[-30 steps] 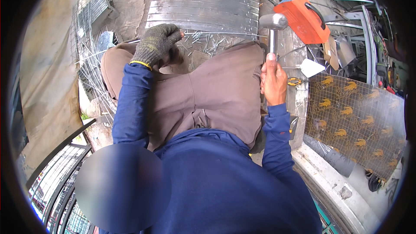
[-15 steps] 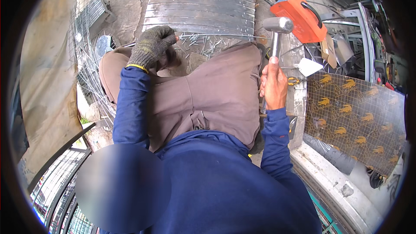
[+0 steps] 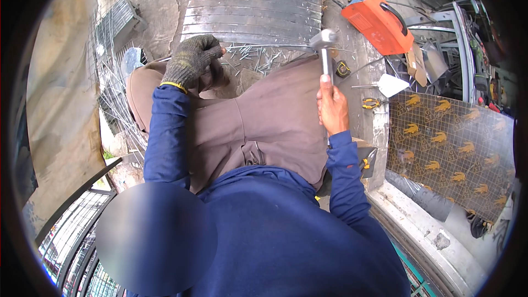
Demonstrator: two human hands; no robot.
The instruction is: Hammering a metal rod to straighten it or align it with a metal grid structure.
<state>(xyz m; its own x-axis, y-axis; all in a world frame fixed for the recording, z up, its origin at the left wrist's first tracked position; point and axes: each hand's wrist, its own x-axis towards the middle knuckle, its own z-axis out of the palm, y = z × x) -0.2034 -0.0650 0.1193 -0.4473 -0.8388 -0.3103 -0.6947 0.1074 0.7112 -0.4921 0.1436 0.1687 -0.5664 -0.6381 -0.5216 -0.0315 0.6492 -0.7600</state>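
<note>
My right hand [image 3: 333, 109], bare, grips the handle of a hammer [image 3: 326, 58] with a silvery metal shaft, the thumb laid along it. Its rounded metal head is raised over my right thigh, near the closest edge of a slatted metal panel [image 3: 253, 5]. My left hand [image 3: 191, 61], in a dark knit glove with a yellow cuff, is closed above my left knee, fingers curled together. Whatever the fingers hold is hidden; a thin line like a rod runs rightward from them along the panel edge. Short metal pieces [image 3: 261, 58] lie scattered on the ground between my knees.
On the right are an orange machine with a black handle [image 3: 379, 22], a white trowel-shaped tool [image 3: 391, 84], yellow-handled pliers [image 3: 372, 103], a tape measure [image 3: 343, 68] and a patterned sheet [image 3: 451, 154]. Wire mesh [image 3: 113, 27] stands left, beside a hanging stained cloth [image 3: 63, 88].
My right hand and the hammer have shifted left and slightly down, uncovering the tape measure and more of the pliers. My left hand stays closed in nearly the same place.
</note>
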